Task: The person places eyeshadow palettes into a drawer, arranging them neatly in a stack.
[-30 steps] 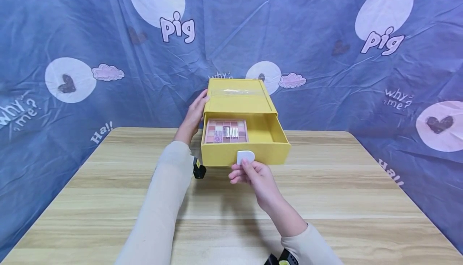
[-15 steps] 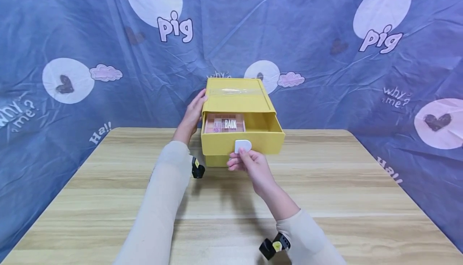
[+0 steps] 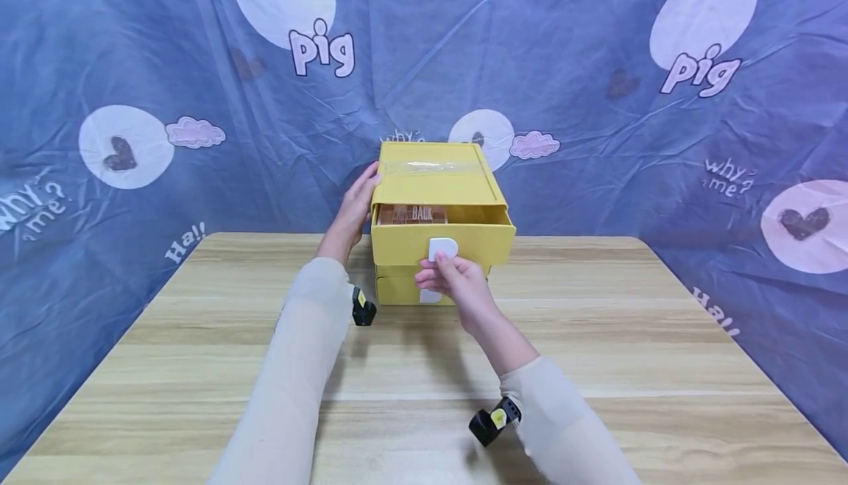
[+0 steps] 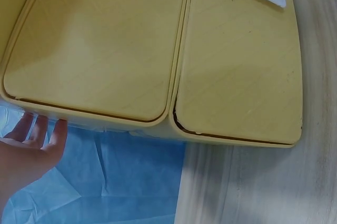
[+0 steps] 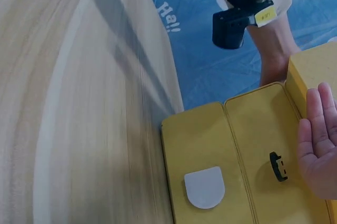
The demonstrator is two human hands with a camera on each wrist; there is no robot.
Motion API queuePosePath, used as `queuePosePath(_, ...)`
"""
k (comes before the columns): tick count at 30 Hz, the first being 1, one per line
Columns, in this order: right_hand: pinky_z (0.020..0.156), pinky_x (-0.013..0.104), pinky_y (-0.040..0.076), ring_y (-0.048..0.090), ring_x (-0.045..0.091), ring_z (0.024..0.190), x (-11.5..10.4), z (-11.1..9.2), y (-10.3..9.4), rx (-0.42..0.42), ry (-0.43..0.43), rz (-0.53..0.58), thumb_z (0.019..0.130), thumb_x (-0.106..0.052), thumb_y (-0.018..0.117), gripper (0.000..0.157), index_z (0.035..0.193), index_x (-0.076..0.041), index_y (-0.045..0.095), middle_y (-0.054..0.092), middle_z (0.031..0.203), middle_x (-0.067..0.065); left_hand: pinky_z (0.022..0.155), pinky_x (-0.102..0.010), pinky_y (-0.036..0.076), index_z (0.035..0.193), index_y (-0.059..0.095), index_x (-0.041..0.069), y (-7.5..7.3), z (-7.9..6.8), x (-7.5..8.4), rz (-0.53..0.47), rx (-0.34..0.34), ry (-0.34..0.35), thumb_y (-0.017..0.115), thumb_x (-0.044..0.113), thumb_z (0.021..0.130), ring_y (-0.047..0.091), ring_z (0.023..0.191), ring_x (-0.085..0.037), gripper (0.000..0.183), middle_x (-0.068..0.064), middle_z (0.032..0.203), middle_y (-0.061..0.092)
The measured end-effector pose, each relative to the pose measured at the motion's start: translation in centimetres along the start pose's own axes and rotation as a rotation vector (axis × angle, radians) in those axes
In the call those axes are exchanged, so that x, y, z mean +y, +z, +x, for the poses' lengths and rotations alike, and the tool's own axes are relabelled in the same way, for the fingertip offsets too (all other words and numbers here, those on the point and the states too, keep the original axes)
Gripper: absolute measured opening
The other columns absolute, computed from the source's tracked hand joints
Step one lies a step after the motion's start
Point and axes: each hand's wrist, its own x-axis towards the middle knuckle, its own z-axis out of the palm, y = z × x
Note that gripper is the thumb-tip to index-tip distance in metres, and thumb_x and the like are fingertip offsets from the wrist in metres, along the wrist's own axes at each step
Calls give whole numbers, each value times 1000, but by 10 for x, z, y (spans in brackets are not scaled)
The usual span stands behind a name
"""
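Observation:
A yellow drawer cabinet stands at the back of the table, its top drawer partly pulled out. Inside that drawer, on the left, lies a makeup palette marked "BACK"; the drawer front hides its near part. My right hand is at the white drawer handle, thumb on its front, other fingers below. In the right wrist view, several fingers look fairly straight. My left hand rests on the cabinet's left side; the left wrist view shows its fingertips touching the wall.
Below the top drawer are closed drawers; the lowest has a white handle, and a dark clip sits on the one above it. The wooden table ends at a blue printed cloth behind.
The top drawer has slid back into the cabinet, and my right hand has moved away from me with it. Less of the palette shows, and the lowest handle has come into view. My left hand stays put.

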Motion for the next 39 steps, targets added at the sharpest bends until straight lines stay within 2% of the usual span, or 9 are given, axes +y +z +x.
queuePosePath(1,74,38,45,61,22,72,2,2,0,21,16,-5,87,-35,49,44,94,7,59,63,78,15,86,-42,32,131,38,30,0,0,0,-2,2,0,48,36,86,39,111,-18,47,2,131,37)
queuePosePath(5,79,45,40,61,18,68,-16,4,12,101,109,19,89,-29,47,43,96,13,55,63,75,11,85,-40,34,131,38,30,0,0,-1,-25,0,7,48,35,86,41,109,-18,46,2,130,39)
queuePosePath(10,83,45,38,61,16,67,-23,13,16,150,198,53,92,-22,40,38,99,13,53,63,72,6,88,-39,32,131,38,29,0,1,-1,-48,-14,5,49,35,85,41,110,-18,47,2,130,39)
queuePosePath(15,74,34,45,61,14,68,-22,21,16,173,212,12,92,-25,41,39,101,10,54,63,72,4,86,-39,33,131,38,29,0,0,0,-47,-13,10,49,34,85,41,110,-17,48,1,129,40)
queuePosePath(19,65,25,46,61,14,67,-20,26,16,199,217,7,92,-26,41,39,102,10,55,63,71,4,82,-37,35,131,38,28,0,0,0,-54,-11,11,49,33,86,43,107,-18,47,0,128,42)
queuePosePath(28,63,26,46,61,14,64,-18,34,16,233,241,11,91,-27,40,40,100,9,55,63,71,4,86,-40,33,131,38,28,1,-2,2,-47,-9,8,49,33,86,42,109,-19,46,-1,129,41)
queuePosePath(39,64,28,46,61,13,63,-18,34,16,235,267,-5,91,-30,41,41,101,8,56,63,71,4,87,-40,32,132,37,27,2,-3,2,-54,-14,12,48,31,87,40,111,-19,47,-1,130,39)
